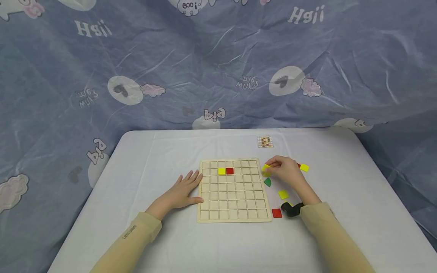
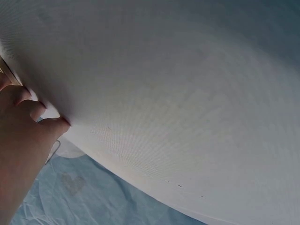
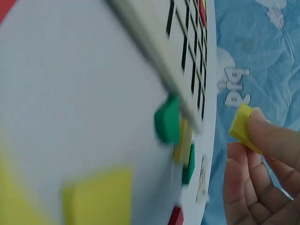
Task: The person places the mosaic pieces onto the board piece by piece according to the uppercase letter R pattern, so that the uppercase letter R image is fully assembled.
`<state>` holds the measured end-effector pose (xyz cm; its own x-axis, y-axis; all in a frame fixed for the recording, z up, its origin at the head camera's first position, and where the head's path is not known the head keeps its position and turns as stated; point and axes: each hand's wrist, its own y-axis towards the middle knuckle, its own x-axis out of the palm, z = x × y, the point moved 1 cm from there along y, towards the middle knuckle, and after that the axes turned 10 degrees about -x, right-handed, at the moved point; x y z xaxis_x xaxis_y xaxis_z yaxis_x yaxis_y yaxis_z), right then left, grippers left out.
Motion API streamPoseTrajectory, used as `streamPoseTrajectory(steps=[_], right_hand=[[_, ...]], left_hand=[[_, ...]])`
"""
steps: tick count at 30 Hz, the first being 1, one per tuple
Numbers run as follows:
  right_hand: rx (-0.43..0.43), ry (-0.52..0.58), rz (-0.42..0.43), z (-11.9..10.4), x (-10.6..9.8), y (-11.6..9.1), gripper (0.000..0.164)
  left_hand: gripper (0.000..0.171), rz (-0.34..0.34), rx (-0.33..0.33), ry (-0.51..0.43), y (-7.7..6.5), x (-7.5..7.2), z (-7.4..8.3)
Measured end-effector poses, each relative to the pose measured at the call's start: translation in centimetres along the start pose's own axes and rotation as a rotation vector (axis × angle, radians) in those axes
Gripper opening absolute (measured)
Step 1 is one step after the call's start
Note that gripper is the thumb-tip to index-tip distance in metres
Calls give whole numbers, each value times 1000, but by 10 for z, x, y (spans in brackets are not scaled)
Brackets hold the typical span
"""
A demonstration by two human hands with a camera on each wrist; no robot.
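Observation:
A wooden grid board (image 1: 218,204) lies flat on the white table. In its second row a yellow square tile (image 1: 222,171) and a red square tile (image 1: 230,171) sit side by side. My left hand (image 1: 181,191) rests with spread fingers at the board's left edge. Past the board's right edge, my right hand (image 1: 286,172) pinches a yellow square tile (image 3: 241,126) between thumb and fingers, held above the table. Below that hand lie a green rounded piece (image 3: 167,121) and, beside it, another yellow piece (image 3: 183,143). The left wrist view shows mostly tablecloth and the left hand's fingers (image 2: 33,108).
Loose tiles lie right of the board: a yellow one (image 1: 283,194), a red one (image 1: 277,213) and a yellow one (image 1: 304,168) farther out. A small printed pattern card (image 1: 265,141) lies behind the board. A black object (image 1: 291,209) is at the right wrist.

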<state>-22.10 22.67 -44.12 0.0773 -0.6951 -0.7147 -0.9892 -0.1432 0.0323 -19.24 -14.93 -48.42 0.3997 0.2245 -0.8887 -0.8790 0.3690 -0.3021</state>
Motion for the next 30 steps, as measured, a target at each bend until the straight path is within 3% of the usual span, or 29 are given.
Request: streamPoseTrajectory(steps=[7,15,22,30], right_hand=[[-100,67,-60,-30,35,18,16],[-185,-31,-85,-42,62,31,9],[-218,-81,-105,-47,70,32,12],[-175,-124,-99,-49,74,32,16]], left_hand=[[94,-17,-1,-7,-2,2,1],[93,-5,-13,16,0,0,1],[94,-6,-10,8,1,0,1],[94,-2,-13,4,1,1,1]])
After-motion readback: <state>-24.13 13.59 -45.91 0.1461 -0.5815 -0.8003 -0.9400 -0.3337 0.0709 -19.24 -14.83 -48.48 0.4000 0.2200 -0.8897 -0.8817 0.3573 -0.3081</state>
